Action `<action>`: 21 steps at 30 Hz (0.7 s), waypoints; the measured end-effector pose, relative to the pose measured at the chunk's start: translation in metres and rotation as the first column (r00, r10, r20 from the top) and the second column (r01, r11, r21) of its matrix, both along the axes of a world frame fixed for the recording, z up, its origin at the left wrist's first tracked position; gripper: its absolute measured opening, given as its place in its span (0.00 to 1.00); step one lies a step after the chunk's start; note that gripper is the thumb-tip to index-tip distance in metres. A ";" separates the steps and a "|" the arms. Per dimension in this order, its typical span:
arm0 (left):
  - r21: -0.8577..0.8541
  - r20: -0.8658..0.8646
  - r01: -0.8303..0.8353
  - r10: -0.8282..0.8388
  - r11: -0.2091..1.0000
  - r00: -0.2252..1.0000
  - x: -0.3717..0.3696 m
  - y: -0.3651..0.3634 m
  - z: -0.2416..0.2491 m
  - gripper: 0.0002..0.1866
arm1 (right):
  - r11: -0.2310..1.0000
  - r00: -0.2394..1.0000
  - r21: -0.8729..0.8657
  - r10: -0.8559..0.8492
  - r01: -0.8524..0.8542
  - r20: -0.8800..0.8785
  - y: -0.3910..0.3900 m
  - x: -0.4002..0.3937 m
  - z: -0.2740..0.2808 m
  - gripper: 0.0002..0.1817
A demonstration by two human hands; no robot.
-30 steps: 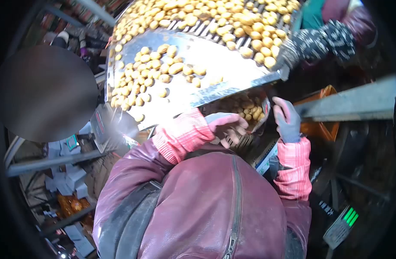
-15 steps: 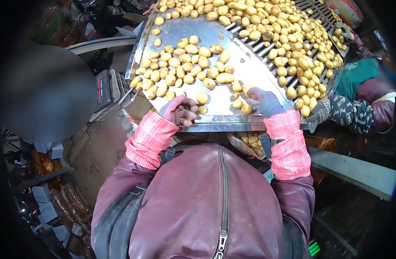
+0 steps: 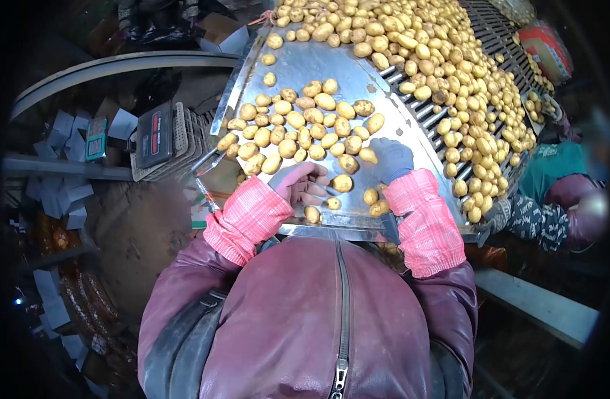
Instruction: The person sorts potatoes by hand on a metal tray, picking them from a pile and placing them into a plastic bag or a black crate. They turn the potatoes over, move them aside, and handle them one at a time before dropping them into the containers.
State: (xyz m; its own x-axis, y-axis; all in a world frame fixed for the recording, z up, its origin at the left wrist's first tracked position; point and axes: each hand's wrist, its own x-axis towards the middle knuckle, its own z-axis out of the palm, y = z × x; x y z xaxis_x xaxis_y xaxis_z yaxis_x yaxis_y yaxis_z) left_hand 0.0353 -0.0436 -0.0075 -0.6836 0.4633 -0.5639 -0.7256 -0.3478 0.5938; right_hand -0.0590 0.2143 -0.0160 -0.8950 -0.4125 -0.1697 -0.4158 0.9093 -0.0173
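Note:
Loose potatoes (image 3: 296, 120) lie spread over a sloping metal tray (image 3: 348, 65). My left hand (image 3: 306, 184), in a pinkish-grey glove, is at the near left of the tray, its fingers loosely curled and apart with no potato visible in them. A small potato (image 3: 333, 203) and another potato (image 3: 312, 214) lie just beside those fingers. My right hand (image 3: 391, 159), in a grey glove, has its fingers bent around a potato (image 3: 368, 155) that shows at the fingertips; the thumb side is partly hidden. Two potatoes lie below that wrist, partly covered by it.
A large heap of potatoes (image 3: 451, 60) covers a slatted rack (image 3: 494, 33) at the right. A co-worker's gloved hand (image 3: 498, 216) rests near the tray's right corner. A scale (image 3: 155, 136) sits on a crate at left. A metal beam (image 3: 541, 306) runs at lower right.
The view has shifted, so the tray sits lower. My right hand has moved farther up the tray, among the loose potatoes. My left hand stays near the front edge, fingers still curled.

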 end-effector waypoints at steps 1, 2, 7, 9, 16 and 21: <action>0.020 -0.036 -0.053 0.054 0.998 0.998 -0.002 -0.002 -0.004 0.25 | 0.994 0.996 -0.092 -0.052 0.059 0.071 -0.003 0.000 0.004 0.27; 0.040 -0.068 -0.105 0.108 0.994 0.992 -0.005 -0.004 -0.010 0.26 | 0.976 0.984 -0.178 -0.098 0.124 0.149 -0.006 0.000 0.009 0.28; 0.265 -0.121 -0.188 0.226 0.946 0.967 -0.003 -0.002 0.007 0.27 | 0.751 0.856 -0.607 0.112 0.260 0.505 -0.031 0.008 0.055 0.30; 0.156 -0.046 -0.148 0.157 0.977 0.987 -0.006 -0.006 0.003 0.22 | 0.788 0.999 -0.616 0.024 0.009 0.045 -0.023 -0.025 0.015 0.25; 0.266 0.079 -0.234 0.221 0.935 0.972 -0.010 -0.018 -0.017 0.19 | 0.950 0.981 -0.302 0.020 -0.079 -0.193 -0.018 -0.101 -0.037 0.21; 0.239 0.094 -0.366 0.354 0.899 0.930 -0.010 -0.025 -0.010 0.19 | 0.619 0.908 -0.679 -0.156 0.396 0.388 -0.003 -0.103 -0.035 0.24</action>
State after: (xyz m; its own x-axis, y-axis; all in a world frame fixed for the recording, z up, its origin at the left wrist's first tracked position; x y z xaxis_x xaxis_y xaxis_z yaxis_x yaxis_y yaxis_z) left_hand 0.0258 -0.0683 -0.0178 -0.8057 0.3193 -0.4989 -0.5477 -0.7222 0.4224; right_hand -0.1618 0.2109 -0.0510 -0.9535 -0.2463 -0.1734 -0.0151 0.6140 -0.7892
